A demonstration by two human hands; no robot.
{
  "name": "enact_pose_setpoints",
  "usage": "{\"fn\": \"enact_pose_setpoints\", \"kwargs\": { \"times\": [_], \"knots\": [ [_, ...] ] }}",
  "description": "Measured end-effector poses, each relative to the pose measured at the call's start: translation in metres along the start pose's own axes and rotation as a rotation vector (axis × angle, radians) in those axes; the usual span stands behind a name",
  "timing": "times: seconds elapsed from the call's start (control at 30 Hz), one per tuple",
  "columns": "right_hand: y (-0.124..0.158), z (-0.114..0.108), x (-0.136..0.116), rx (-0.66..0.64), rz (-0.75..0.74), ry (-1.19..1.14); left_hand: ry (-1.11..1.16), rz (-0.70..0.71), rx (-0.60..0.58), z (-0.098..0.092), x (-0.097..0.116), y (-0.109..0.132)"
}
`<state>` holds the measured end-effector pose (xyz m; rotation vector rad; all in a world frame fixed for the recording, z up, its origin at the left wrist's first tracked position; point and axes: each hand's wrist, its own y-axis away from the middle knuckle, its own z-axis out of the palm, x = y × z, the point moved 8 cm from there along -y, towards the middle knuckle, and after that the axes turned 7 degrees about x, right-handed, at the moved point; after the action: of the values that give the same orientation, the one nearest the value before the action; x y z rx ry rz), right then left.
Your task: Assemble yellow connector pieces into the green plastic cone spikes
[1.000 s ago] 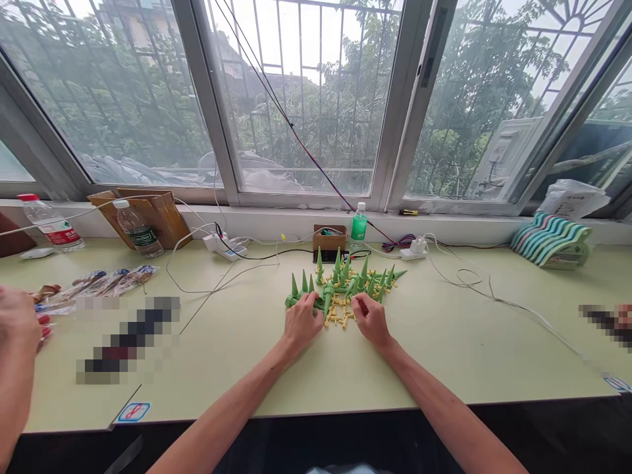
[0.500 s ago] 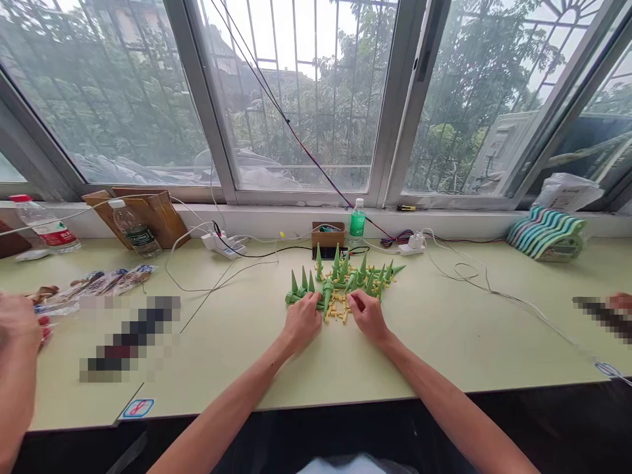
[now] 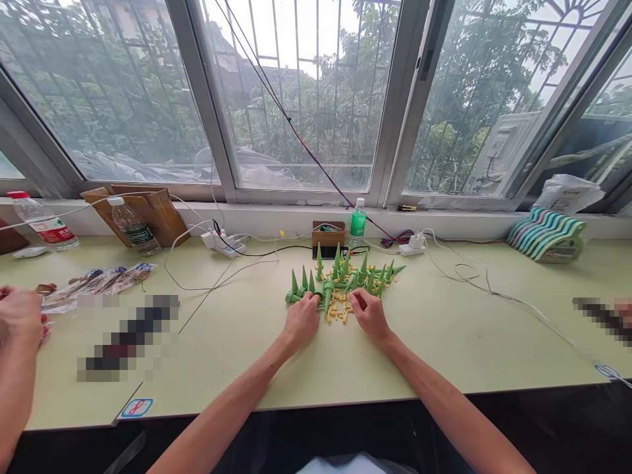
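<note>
Where cones (image 3: 363,268) cluster, green plastic tapers

Left hand (image 3: 302,320) and right hand (image 3: 369,315) touch the green cones (image 3: 340,273) — yellow pieces (image 3: 338,309) lie between them.

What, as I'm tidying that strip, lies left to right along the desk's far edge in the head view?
Clear plastic water bottle with red cap → leaning brown cardboard piece → white power strip → small brown cardboard box → green plastic bottle → white plug adapter → teal-striped stack.
</note>
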<state>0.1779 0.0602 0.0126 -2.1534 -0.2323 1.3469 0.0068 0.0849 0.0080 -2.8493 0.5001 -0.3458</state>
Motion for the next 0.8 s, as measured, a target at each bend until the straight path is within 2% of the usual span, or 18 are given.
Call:
{"fn": "enact_pose_setpoints", "kwargs": {
  "times": [0.33,0.57,0.7,0.8],
  "knots": [
    [-0.002,-0.003,0.005,0.016,0.019,0.029,-0.042,-0.023,0.063,-0.005,-0.004,-0.002],
    [0.0,0.005,0.01,-0.038,-0.028,0.11,0.056,-0.022,0.275,-0.023,-0.004,-0.001],
    [0.0,0.008,0.015,-0.048,-0.068,0.158,0.235,0.031,0.425,-0.034,-0.001,0.001],
    [0.0,0.009,0.015,-0.073,-0.094,0.227,0.386,0.075,0.493,-0.036,0.002,0.003]
  ]
}}
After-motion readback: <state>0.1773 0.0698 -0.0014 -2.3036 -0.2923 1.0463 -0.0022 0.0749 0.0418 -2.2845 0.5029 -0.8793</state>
